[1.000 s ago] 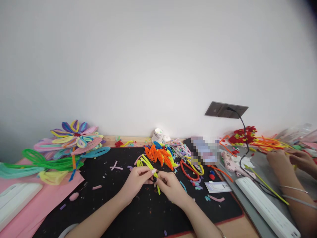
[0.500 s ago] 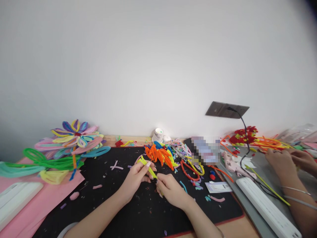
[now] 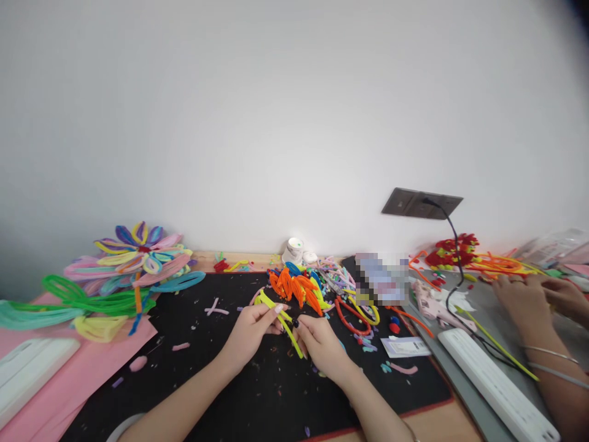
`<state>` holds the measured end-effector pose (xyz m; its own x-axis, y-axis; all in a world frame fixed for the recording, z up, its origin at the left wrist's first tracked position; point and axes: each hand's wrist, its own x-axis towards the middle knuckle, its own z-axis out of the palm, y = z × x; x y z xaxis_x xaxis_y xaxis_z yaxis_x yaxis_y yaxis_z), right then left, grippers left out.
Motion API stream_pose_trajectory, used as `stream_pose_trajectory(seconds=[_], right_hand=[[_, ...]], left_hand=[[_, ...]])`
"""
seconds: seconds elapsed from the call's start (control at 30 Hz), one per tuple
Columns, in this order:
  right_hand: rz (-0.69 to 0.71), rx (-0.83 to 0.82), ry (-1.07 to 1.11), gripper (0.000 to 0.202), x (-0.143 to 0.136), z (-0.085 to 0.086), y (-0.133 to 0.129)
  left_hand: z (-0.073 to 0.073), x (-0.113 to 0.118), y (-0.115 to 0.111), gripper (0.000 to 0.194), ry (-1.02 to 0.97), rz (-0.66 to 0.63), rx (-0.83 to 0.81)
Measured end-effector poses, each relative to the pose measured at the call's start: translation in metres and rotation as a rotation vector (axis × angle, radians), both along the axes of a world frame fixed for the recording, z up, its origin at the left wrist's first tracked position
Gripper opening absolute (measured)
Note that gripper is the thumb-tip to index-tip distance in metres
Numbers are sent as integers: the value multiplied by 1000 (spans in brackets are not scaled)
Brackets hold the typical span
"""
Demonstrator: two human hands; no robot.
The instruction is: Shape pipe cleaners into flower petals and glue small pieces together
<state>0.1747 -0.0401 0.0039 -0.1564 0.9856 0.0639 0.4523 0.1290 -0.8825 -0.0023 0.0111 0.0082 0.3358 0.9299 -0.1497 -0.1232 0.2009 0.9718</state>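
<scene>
My left hand (image 3: 254,325) is closed in a pinch around a folded yellow pipe cleaner (image 3: 295,344), whose looped end points up and left. Two strands come out on the other side of its fingers. One runs to the closed fingertips of my right hand (image 3: 322,347); the other slants down past them with its end loose. A small dark spot shows at the right fingertips, too small to name. Just beyond the hands lies a bunch of orange pipe-cleaner loops (image 3: 294,287). Both hands are above a black mat (image 3: 221,393).
Pipe-cleaner flowers (image 3: 142,248) and green loops (image 3: 87,301) lie at left on pink paper (image 3: 59,393). A paper cup (image 3: 293,250) stands by the wall. At right are a pink glue gun (image 3: 437,307), a white power strip (image 3: 497,387) and another person's hands (image 3: 527,301).
The yellow strands have spread apart, and one end now hangs free. My right hand has shifted slightly up, its fingertips now on the upper strand.
</scene>
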Motion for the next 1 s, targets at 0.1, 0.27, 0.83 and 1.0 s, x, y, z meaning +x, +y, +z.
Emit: stream_pose_trajectory(seconds=[0.1, 0.27, 0.83, 1.0], right_hand=[[-83, -14, 31, 33, 3, 0, 2], [-198, 25, -13, 30, 10, -4, 7], [95, 64, 103, 52, 5, 6, -4], [122, -57, 245, 34, -8, 1, -6]], left_hand=[[1, -2, 2, 50, 35, 58, 61], [6, -4, 2, 42, 34, 137, 80], [2, -3, 4, 38, -71, 238, 27], [-1, -2, 4, 31, -39, 187, 95]])
